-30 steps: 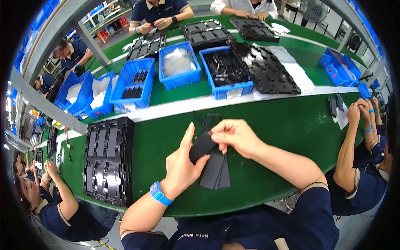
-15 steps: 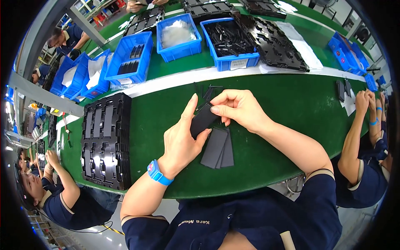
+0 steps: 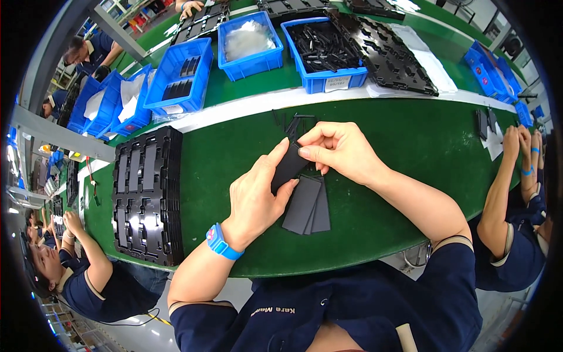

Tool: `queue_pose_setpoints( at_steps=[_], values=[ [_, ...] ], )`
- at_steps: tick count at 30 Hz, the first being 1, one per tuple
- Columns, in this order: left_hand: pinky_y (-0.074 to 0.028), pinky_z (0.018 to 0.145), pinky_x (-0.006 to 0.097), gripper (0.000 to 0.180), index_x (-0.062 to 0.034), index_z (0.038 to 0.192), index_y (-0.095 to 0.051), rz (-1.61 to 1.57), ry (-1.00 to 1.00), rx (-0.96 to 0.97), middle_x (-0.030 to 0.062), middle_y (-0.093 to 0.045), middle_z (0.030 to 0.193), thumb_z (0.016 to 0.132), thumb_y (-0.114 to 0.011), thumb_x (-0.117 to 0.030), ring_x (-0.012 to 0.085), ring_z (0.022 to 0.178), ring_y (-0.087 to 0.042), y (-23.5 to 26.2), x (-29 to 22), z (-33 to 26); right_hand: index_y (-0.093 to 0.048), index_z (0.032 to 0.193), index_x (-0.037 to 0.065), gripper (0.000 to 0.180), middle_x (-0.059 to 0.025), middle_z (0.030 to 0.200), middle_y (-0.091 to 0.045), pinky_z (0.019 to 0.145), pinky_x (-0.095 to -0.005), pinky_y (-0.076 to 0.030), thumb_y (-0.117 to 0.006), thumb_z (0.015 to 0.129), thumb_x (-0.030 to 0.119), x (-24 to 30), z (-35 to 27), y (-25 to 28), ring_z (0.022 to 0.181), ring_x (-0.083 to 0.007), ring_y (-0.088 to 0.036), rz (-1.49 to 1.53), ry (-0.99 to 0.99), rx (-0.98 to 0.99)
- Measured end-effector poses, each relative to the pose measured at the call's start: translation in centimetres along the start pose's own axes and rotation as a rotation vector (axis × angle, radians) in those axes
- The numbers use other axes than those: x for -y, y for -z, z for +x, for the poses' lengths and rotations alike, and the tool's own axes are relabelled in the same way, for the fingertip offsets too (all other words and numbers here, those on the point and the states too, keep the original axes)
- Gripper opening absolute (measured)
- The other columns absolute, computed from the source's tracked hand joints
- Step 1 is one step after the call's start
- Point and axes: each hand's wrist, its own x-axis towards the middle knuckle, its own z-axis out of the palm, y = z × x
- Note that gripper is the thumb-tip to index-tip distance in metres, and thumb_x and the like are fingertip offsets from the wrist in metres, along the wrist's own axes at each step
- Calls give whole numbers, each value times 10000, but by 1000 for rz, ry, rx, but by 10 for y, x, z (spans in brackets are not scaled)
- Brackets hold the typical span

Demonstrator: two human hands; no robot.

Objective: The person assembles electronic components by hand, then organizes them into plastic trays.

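A flat black rectangular case (image 3: 287, 166) is held at an angle over the green table. My left hand (image 3: 255, 189) grips it along its sides, thumb at the lower edge and fingers along the left. At its upper end my right hand (image 3: 337, 146) pinches with thumb and forefinger; whether a small part sits in that pinch is hidden. Just below the hands lie several dark grey rectangular plates (image 3: 303, 203), fanned over one another. Beyond the fingers is a loose heap of thin black strips (image 3: 300, 122).
To the left stands a stack of black moulded trays (image 3: 146, 193). Along the back are blue bins (image 3: 251, 64), one filled with black strips (image 3: 326, 50), and a black tray (image 3: 390, 56) leaning beside it. Co-workers sit at both sides; one's hands (image 3: 519, 141) rest on the table edge at right.
The hands and the black case stay almost in place, with only slight finger movement. The whole view has shifted a little.
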Motion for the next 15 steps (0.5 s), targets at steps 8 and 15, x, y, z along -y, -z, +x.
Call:
queue_pose_setpoints(
  at_steps=[8,15],
  values=[
    [-501,554,347,772,-129,1392,-434,-34,44,-24,71,-573,802,697,-764,-70,241,637,-604,-2,-3,1,-664,960,-15,147,-51,775,-669,506,-211,-492,-684,857,88,-3,1,1,597,-66,-577,74,-19,5],
    [-494,534,348,782,-140,1400,-430,48,43,46,62,-555,781,695,-763,-78,236,612,-589,-1,3,-3,-662,960,-11,140,-43,771,-662,505,-206,-483,-684,859,84,-5,-1,1,599,-61,-575,72,-11,0]
  ],
)
